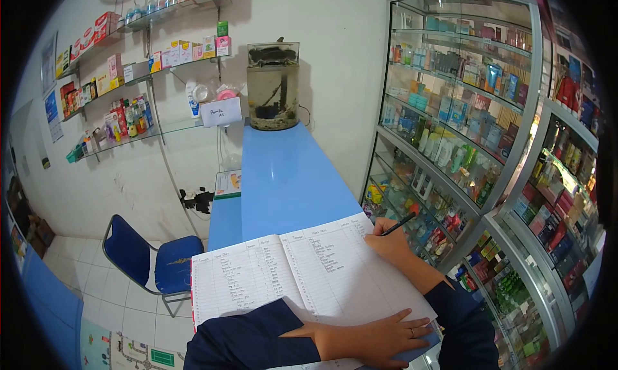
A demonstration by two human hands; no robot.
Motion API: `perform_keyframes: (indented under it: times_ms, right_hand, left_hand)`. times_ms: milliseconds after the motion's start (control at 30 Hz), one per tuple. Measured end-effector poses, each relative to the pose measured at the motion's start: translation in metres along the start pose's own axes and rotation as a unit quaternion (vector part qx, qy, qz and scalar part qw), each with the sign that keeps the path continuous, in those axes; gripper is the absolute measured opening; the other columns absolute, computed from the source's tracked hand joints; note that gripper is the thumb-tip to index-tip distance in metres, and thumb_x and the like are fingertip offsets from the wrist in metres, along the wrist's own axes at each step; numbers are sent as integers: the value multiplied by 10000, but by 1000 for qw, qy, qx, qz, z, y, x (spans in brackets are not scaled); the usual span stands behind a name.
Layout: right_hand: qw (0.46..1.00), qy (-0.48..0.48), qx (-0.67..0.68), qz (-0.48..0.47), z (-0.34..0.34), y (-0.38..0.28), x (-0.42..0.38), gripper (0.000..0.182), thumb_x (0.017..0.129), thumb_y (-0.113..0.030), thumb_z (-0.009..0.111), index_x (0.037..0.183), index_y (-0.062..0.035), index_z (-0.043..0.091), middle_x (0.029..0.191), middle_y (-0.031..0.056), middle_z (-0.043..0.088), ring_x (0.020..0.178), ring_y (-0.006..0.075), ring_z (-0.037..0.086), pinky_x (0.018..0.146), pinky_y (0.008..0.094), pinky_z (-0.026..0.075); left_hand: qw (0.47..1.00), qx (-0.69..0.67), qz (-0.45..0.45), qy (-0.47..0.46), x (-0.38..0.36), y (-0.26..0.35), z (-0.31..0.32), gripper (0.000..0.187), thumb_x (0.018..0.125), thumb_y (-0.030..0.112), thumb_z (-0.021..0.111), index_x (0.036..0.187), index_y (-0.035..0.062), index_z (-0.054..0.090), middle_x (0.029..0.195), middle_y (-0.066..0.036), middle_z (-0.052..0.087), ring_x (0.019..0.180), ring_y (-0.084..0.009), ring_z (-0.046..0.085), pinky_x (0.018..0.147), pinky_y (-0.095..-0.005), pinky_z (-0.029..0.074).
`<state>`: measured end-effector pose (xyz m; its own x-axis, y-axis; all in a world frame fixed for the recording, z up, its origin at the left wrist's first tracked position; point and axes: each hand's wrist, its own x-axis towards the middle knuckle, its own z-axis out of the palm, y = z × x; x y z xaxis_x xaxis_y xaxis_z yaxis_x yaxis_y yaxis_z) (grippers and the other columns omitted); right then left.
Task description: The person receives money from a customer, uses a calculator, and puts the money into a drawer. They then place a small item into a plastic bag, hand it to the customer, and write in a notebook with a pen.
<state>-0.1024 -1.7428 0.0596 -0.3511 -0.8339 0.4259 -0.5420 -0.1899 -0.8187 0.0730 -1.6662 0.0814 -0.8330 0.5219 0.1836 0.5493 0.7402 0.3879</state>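
An open ledger (347, 293) with ruled pages and handwritten columns lies on the near end of the blue counter (290, 177). My right hand (388, 241) is closed around a black pen (402, 223) at the upper right edge of the right page. Flat on the lower part of that page rests my left hand (386, 336), its fingers spread and a ring on one finger. Both arms wear dark blue sleeves. The pen's tip is hidden by the fingers.
A glass tank (273, 90) with murky water stands at the counter's far end. Tall glass cabinets (450, 80) full of products line the right side. A blue chair (174, 265) stands at the left, below wall shelves (183, 62) with boxes and bottles.
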Motion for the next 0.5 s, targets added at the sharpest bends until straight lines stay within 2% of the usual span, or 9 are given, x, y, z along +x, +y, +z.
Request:
perform_keyframes:
  times_ms: [33,100,133,200,233,300,500]
  right_hand:
    - [1000,5,-10,0,2,1,0,258,627,-60,652,541,-76,409,501,-40,401,483,43,364,433,233,265]
    - [1000,13,-19,1,1,2,0,260,628,-60,651,539,-75,408,499,-40,400,483,43,364,433,233,266]
    - [1000,5,-21,6,0,2,0,261,626,-62,653,537,-75,409,498,-39,401,483,44,367,432,234,266]
    - [1000,-3,-23,10,0,1,0,262,625,-63,655,535,-74,410,497,-38,402,482,44,369,432,235,267]
    - [1000,4,-21,11,0,0,0,263,622,-64,656,532,-74,408,497,-38,404,481,44,368,432,235,265]
    - [1000,10,-18,12,1,0,1,265,619,-65,656,530,-74,406,497,-37,405,480,43,367,431,235,263]
    - [999,25,-25,18,0,0,0,251,615,-92,633,519,-60,403,490,-14,422,488,55,378,434,252,292]
  left_hand:
    - [1000,0,0,-2,1,-6,10,582,804,352,556,1294,86,392,1401,-176,274,1318,-324,209,1019,-594,165]
    - [998,55,16,27,3,-21,35,483,822,160,500,1293,134,394,1383,-105,322,1318,-254,250,1040,-538,215]
    - [998,54,16,24,6,-21,34,483,822,160,500,1293,134,394,1383,-105,322,1318,-254,250,1040,-538,215]
    - [993,64,-12,-97,9,-22,31,541,852,163,457,1356,134,262,1464,-92,112,1369,-245,19,1053,-567,144]
    - [993,64,-13,-97,7,-17,22,541,852,163,457,1356,134,262,1464,-92,112,1369,-245,19,1053,-567,144]
    - [1000,12,2,-8,1,0,-1,572,805,362,556,1282,85,403,1394,-179,285,1314,-324,216,1017,-593,169]
    - [1000,7,14,13,1,-3,2,560,804,369,556,1263,81,417,1385,-182,298,1315,-322,217,1013,-596,173]
